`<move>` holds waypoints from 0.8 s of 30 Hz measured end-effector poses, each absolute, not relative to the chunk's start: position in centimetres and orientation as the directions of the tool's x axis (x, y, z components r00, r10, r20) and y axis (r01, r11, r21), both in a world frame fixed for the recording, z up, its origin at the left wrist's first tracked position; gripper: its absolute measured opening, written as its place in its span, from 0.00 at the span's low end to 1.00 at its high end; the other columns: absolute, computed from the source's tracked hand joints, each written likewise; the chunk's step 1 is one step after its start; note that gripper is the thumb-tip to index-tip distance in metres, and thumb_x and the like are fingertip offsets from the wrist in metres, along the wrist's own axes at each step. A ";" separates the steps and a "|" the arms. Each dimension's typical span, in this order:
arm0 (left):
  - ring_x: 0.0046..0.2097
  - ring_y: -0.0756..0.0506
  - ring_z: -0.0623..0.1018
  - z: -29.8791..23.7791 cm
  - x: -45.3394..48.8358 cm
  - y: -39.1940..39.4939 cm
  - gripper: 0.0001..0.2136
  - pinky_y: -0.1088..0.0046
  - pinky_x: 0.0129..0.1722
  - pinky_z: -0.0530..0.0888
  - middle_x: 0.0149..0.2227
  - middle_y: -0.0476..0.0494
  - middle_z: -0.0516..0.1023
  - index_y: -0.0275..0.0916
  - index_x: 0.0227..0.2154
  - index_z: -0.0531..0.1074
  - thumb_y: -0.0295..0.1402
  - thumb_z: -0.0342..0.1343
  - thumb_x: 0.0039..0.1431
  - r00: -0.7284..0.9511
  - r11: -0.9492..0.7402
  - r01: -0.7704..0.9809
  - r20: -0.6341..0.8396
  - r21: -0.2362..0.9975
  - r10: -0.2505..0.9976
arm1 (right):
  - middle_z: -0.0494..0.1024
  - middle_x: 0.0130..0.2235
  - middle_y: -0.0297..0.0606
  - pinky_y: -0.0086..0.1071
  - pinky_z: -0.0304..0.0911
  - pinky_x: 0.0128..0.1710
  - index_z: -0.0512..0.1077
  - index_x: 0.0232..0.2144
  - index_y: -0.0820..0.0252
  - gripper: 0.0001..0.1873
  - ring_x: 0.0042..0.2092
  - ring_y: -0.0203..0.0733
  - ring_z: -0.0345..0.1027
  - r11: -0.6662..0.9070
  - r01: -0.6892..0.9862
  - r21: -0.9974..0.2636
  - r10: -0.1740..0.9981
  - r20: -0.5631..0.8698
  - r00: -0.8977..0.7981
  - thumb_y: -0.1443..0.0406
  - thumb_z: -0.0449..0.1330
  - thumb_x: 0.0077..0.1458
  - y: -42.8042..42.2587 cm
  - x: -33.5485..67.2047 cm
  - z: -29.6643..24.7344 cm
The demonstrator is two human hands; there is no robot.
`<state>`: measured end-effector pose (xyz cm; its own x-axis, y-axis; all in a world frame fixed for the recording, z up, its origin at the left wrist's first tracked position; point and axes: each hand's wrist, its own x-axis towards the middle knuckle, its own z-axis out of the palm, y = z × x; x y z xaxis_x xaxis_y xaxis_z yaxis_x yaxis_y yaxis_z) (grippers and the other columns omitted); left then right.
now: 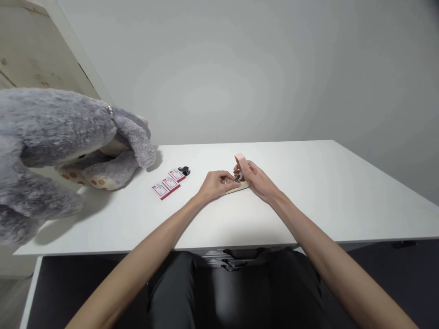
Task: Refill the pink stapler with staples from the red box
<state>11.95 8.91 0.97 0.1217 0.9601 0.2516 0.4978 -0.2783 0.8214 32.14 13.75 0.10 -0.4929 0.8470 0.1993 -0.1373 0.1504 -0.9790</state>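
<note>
The seated person's dark-trousered legs (173,292) extend under the front edge of the white table (291,224). On the tabletop ahead, the stapler (243,170) stands opened, its pink arm (241,159) raised above the cream base (244,185). The right hand (259,183) grips its right end. The left hand (216,184) has its fingertips drawn together at the metal middle; from here I cannot tell what they pinch. Three red-and-white boxes (170,183) lie leftward, with a black object (185,170) just beyond. A grey plush toy (137,139) occupies the table's left end. Behind is a grey wall (219,68).
</note>
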 end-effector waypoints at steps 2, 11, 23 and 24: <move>0.31 0.48 0.69 1.0 12.0 8.9 0.19 0.68 0.34 0.65 0.29 0.49 0.77 0.40 0.36 0.84 0.52 0.73 0.53 0.133 -0.288 0.502 0.256 0.816 0.957 | 0.79 0.55 0.44 0.39 0.72 0.47 0.73 0.48 0.52 0.32 0.50 0.49 0.74 0.126 -0.147 -0.981 0.853 0.183 -0.489 0.35 0.64 0.59 13.9 32.2 0.1; 0.45 0.39 0.79 1.5 12.1 8.7 0.21 0.60 0.48 0.73 0.44 0.42 0.84 0.42 0.43 0.82 0.51 0.73 0.54 0.243 -0.418 0.597 0.342 0.685 0.908 | 0.78 0.44 0.39 0.48 0.73 0.57 0.74 0.48 0.49 0.29 0.51 0.51 0.74 0.054 -0.372 -0.927 0.882 0.218 -0.417 0.37 0.67 0.57 13.6 32.5 1.0; 0.49 0.39 0.80 0.9 11.7 9.1 0.15 0.59 0.52 0.75 0.45 0.44 0.86 0.44 0.47 0.85 0.42 0.69 0.58 0.241 -0.438 0.712 0.394 0.549 0.887 | 0.75 0.31 0.28 0.40 0.79 0.50 0.72 0.35 0.53 0.11 0.34 0.37 0.74 0.099 -0.649 -0.755 0.989 0.002 0.149 0.63 0.71 0.54 16.4 33.5 -1.1; 0.49 0.38 0.80 0.9 11.7 9.2 0.15 0.59 0.52 0.75 0.45 0.43 0.86 0.43 0.47 0.85 0.42 0.69 0.59 0.244 -0.441 0.719 0.399 0.537 0.884 | 0.75 0.32 0.28 0.40 0.79 0.47 0.72 0.36 0.53 0.10 0.34 0.38 0.76 0.127 -0.593 -0.795 0.980 0.009 0.197 0.64 0.70 0.54 16.5 33.5 -1.4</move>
